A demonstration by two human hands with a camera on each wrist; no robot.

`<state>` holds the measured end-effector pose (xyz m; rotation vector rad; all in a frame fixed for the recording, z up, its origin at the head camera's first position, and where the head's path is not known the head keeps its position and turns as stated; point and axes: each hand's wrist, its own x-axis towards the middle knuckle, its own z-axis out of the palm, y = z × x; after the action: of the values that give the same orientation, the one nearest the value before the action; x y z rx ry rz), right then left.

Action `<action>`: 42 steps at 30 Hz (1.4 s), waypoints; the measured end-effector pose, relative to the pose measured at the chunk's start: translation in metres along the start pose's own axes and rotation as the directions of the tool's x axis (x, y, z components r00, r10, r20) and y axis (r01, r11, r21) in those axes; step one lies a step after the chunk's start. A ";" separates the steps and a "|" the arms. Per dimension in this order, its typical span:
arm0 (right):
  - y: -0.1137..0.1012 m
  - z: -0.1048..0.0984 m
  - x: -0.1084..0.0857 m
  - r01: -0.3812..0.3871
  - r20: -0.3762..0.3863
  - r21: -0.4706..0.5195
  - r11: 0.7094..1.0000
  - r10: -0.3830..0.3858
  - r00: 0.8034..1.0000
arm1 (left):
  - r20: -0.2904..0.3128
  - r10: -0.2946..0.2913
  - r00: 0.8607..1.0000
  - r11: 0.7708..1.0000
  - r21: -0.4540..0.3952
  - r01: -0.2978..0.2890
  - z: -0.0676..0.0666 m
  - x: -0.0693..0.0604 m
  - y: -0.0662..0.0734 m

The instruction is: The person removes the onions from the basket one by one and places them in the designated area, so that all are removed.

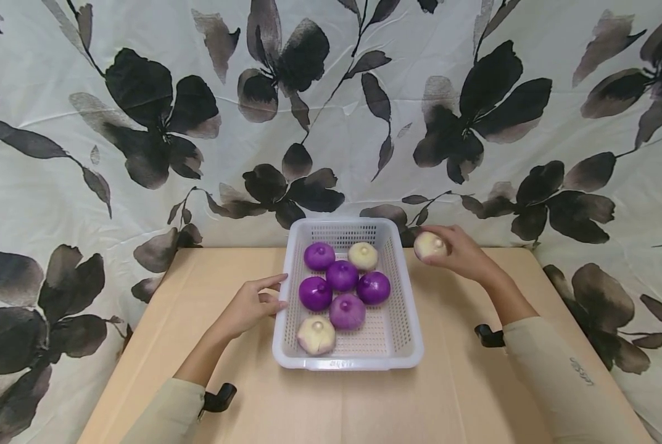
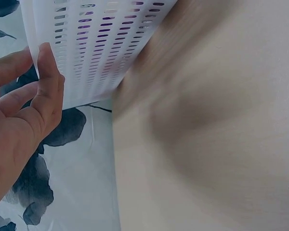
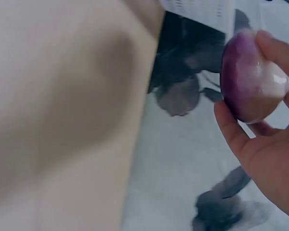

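Note:
My right hand point(image 1: 457, 251) holds a turnip point(image 1: 430, 246) between thumb and fingers, raised beside the far right corner of a white plastic basket point(image 1: 400, 345). In the right wrist view this turnip point(image 3: 248, 77) is purple on one side and pale with a small nub on the other. My left hand point(image 1: 252, 307) touches the basket's left side with its fingertips. The left wrist view has those fingers point(image 2: 49, 79) against the slotted wall. Inside the basket, purple turnips point(image 1: 347, 311) lie in the middle, with pale ones near point(image 1: 316, 335) and far point(image 1: 363, 256).
The basket stands on a light wooden table point(image 1: 342, 407). Behind the table hangs a white cloth point(image 1: 386, 160) with a dark flower print. Each forearm wears a black camera mount at the sleeve's end.

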<state>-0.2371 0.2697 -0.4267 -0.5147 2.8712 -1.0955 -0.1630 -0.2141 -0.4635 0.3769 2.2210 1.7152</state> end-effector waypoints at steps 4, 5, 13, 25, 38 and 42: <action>0.015 0.011 0.006 -0.004 -0.035 0.066 0.998 0.006 0.999 | -0.002 -0.003 1.000 1.000 0.002 0.003 0.000 -0.001 0.000; 0.019 0.013 0.008 -0.013 -0.041 0.086 0.996 0.017 0.999 | -0.002 -0.004 1.000 1.000 0.002 0.004 0.000 -0.001 0.001; 0.044 0.035 0.017 -0.160 -0.043 0.113 0.981 0.166 0.985 | -0.007 -0.022 1.000 1.000 0.016 0.022 0.000 -0.001 0.004; 0.057 0.059 0.020 -0.192 -0.023 0.043 0.980 0.193 0.981 | 0.002 -0.031 1.000 0.999 0.008 0.031 0.003 -0.002 0.005; 0.057 0.061 0.024 -0.244 0.043 0.018 0.970 0.243 0.969 | 0.000 -0.022 1.000 1.000 0.008 0.022 0.001 -0.001 0.005; 0.057 0.061 0.024 -0.257 0.049 0.022 0.966 0.255 0.966 | -0.002 -0.026 1.000 1.000 0.011 0.026 0.002 -0.001 0.006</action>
<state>-0.2682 0.2626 -0.5076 -0.1572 2.7776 -1.0639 -0.1611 -0.2118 -0.4583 0.3477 2.2280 1.6919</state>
